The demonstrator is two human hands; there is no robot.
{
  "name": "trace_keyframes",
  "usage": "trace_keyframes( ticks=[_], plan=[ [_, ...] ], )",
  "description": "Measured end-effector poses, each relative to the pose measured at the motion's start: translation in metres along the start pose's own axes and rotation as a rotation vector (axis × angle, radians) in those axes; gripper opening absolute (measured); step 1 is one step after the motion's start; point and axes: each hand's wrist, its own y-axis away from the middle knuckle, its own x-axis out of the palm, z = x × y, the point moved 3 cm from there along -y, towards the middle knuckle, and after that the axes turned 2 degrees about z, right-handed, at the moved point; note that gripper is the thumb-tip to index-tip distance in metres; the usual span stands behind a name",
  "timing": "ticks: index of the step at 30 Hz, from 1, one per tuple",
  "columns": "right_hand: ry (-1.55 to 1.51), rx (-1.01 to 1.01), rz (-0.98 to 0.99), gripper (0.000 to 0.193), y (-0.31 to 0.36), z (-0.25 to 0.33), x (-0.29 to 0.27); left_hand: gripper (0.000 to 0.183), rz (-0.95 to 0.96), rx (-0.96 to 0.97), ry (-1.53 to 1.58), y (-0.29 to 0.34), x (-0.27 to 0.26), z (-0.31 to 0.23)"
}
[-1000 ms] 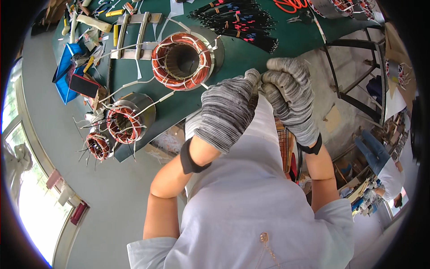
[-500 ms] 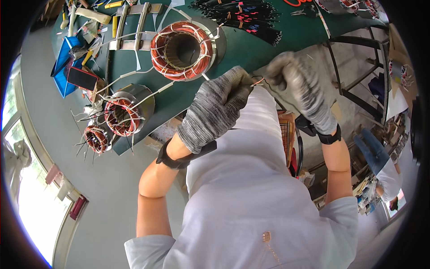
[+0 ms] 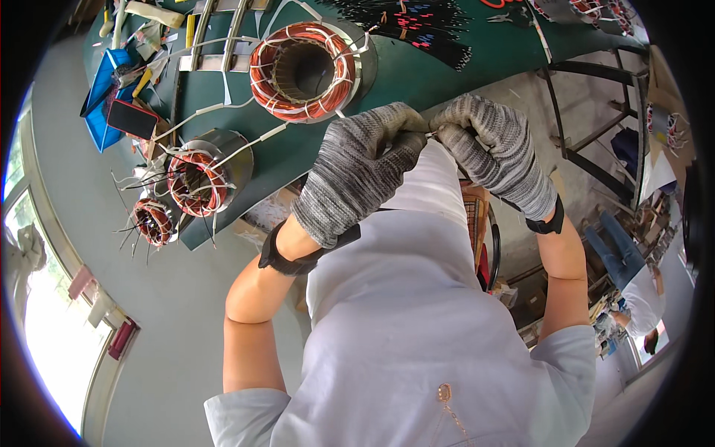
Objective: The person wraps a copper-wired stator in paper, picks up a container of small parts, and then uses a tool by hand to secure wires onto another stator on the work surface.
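Note:
My left hand (image 3: 365, 167), in a grey knitted glove, is closed in a pinch just off the table's near edge. Facing it, my right hand (image 3: 495, 145) in a matching glove is also closed, its fingertips meeting the left ones. Between them shows a tiny bit of wire (image 3: 430, 135); the fingers hide most of it. Just beyond my left hand stands a large motor stator (image 3: 262, 80) with copper windings laced in white. Two smaller stators, one medium (image 3: 237, 160) and one small (image 3: 154, 222), sit to the left with loose leads.
On the green table (image 3: 298, 153) lie a bundle of black wires (image 3: 428, 33), a blue tray (image 3: 95, 123), a dark phone (image 3: 132, 118) and metal rails (image 3: 233, 37). A black metal frame (image 3: 596, 71) stands at right. Another person (image 3: 637, 290) is farther off at right.
My right hand has come left and its fingers have closed at the wire end by my left fingertips. The bare copper strands seen before are now mostly covered.

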Motion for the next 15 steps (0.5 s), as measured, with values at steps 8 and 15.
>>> trace_keyframes(
  ticks=[8,15],
  plan=[
    [0.082,-0.036,-0.026,0.005,0.004,0.003,0.001,0.010,-0.044,0.027,-0.017,0.002,0.003,0.001],
    [-0.986,0.700,0.167,0.018,0.022,-0.019,0.014,0.015,-0.211,0.641,-0.745,0.005,0.007,-0.015]
  ],
)
